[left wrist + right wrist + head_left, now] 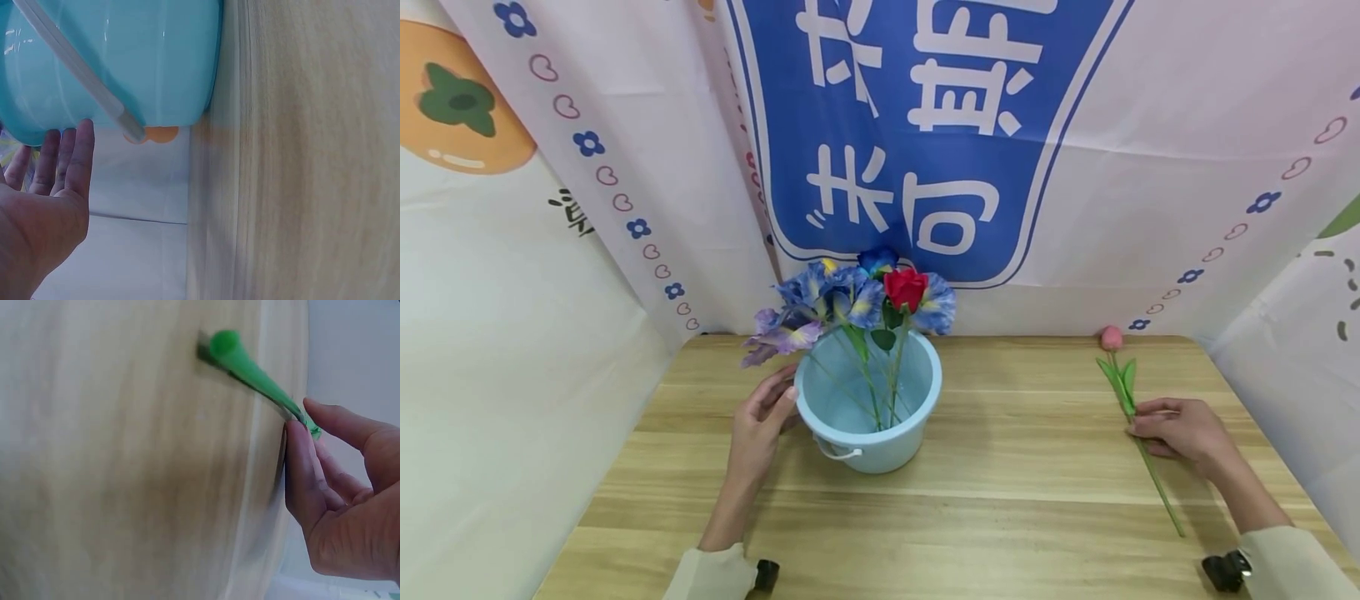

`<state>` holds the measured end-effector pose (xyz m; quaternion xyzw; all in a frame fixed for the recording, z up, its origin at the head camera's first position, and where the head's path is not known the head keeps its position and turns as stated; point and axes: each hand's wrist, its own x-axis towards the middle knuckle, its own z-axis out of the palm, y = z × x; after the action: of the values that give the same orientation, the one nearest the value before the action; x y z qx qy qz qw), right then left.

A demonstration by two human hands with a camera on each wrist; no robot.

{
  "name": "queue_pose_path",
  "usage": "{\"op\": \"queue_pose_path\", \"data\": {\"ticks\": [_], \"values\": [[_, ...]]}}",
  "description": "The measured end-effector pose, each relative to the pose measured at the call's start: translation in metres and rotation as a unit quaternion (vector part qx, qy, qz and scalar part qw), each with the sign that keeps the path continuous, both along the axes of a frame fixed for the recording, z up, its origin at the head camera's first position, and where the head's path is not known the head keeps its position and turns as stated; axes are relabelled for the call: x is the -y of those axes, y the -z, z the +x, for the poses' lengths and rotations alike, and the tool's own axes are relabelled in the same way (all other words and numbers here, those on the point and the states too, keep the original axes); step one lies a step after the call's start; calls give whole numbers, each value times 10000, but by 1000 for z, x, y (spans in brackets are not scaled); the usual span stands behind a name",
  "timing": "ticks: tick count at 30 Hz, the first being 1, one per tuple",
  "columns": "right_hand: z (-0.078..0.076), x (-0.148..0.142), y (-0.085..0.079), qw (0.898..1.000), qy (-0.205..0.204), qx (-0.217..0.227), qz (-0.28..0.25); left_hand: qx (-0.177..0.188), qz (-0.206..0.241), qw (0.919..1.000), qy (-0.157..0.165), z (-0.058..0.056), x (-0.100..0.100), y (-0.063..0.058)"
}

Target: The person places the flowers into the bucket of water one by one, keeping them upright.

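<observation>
A light blue bucket (868, 454) with a white handle (78, 72) stands left of the table's middle. Blue and purple irises (827, 300), a red rose (906, 289) and a dark blue flower (877, 259) lean out of it. My left hand (762, 421) is at the bucket's left side, its fairly straight fingers (78, 156) at the wall near the rim. On the right, my right hand (1183, 429) pinches the green stem of a pink tulip (1112, 337) between thumb and fingers, just below the leaves. The stem's cut end (225, 342) points back toward the table's front.
The wooden table (1015, 467) carries the bucket and spreads between both hands. A white cloth backdrop with a blue printed sign (910, 125) hangs right behind its back edge. White cloth walls (512, 350) close in at the sides.
</observation>
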<state>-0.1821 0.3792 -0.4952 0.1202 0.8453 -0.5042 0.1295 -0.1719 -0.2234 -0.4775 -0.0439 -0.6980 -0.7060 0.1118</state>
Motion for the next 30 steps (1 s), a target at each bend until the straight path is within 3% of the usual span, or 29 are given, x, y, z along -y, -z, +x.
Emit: {"op": "queue_pose_path", "data": {"ticks": [12,20,30], "values": [[3,4,-1,9996,50,-161,234,-19,4,10000,7,0,0,1],[9,6,-19,9967,-104,-661,451,-1,-2,10000,-5,0,0,0],[15,19,-36,9932,-59,-1148,-194,13,-13,10000,22,1,0,0]]}}
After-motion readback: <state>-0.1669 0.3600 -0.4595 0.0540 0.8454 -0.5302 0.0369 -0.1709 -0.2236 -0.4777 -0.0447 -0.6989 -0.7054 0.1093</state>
